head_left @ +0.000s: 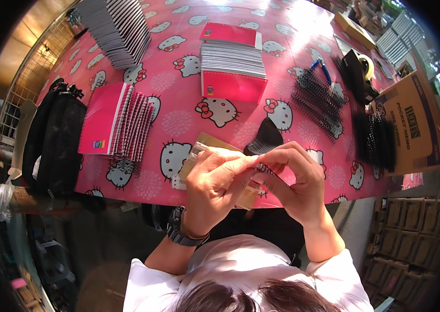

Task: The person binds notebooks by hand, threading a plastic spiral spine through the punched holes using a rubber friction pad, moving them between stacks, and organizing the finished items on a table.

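A short black spiral binding coil (273, 176) spans the gap between my hands at the table's near edge. My left hand (214, 174) is closed, thumb and fingertips pinched at the coil's left end. The right hand (299, 179) pinches it from the other side, with the fingers curled over. My fingers hide most of the coil. Under my hands lies a tan board (248, 199), partly covered. Just beyond them rests a dark, ridged black piece (266, 136), whose kind I cannot make out.
Pink-covered spiral notebooks (104, 122) stack at left, beside a black bag (59, 138). A pink-covered paper stack (234, 86) stands mid-table, a taller paper stack (118, 34) far left. At right are black coils (318, 101), blue-handled pliers (325, 73), a tape roll (366, 66) and a cardboard box (412, 125).
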The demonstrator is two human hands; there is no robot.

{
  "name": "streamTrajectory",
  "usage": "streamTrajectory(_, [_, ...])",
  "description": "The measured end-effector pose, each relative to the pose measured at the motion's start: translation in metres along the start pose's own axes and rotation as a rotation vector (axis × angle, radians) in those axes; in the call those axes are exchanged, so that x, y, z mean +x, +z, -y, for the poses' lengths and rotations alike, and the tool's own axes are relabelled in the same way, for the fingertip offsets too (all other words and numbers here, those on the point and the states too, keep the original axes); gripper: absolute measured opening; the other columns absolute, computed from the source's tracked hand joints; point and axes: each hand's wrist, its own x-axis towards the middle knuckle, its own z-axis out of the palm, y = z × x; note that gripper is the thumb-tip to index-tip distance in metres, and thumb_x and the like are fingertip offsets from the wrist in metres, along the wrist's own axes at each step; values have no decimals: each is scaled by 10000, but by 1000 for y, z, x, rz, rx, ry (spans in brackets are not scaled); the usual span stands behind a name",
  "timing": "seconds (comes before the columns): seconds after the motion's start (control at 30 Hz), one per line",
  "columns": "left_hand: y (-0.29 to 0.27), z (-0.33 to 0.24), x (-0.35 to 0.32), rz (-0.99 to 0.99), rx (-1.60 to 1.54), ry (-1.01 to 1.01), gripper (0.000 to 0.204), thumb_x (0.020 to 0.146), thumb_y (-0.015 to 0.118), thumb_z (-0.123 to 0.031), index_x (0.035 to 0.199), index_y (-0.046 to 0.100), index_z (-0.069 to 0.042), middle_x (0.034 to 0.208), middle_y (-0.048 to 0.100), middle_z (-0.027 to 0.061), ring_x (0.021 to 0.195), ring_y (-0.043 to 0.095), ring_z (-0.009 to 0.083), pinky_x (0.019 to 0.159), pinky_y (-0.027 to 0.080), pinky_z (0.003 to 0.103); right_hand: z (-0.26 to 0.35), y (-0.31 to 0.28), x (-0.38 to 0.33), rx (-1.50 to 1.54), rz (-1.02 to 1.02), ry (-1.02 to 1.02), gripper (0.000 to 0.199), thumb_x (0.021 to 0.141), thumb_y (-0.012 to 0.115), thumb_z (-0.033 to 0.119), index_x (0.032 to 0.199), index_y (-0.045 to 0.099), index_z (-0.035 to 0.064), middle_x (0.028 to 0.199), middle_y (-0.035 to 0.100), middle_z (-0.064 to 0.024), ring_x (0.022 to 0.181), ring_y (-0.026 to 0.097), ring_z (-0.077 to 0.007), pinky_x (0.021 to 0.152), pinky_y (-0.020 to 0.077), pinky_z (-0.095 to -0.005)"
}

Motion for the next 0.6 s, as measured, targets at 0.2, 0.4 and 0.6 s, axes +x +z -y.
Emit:
streamTrajectory(0.2, [5,-4,-4,-24,-36,-54,221,711,782,-82,928,739,-70,865,698,76,824,645,224,764,505,345,-5,12,-6,63,-123,-35,209,802,752,105,948,632,16,841,581,-79,702,583,-185,636,477,-288])
streamTrajectory(0.4, [6,-9,-3,-53,-91,33,206,696,789,-80,893,728,-79,836,683,50,803,627,208,731,492,330,-1,4,-10,-22,-103,-54,186,809,740,105,873,597,6,785,557,-80,662,550,-183,611,450,-286])
streamTrajectory(0.6, [6,-1,-5,85,-103,-105,335,826,760,-260,1061,664,-40,1010,653,85,943,593,206,833,474,320,-3,11,-12,-76,-117,-95,141,866,675,109,931,615,-1,850,608,-108,747,586,-226,662,477,-326])
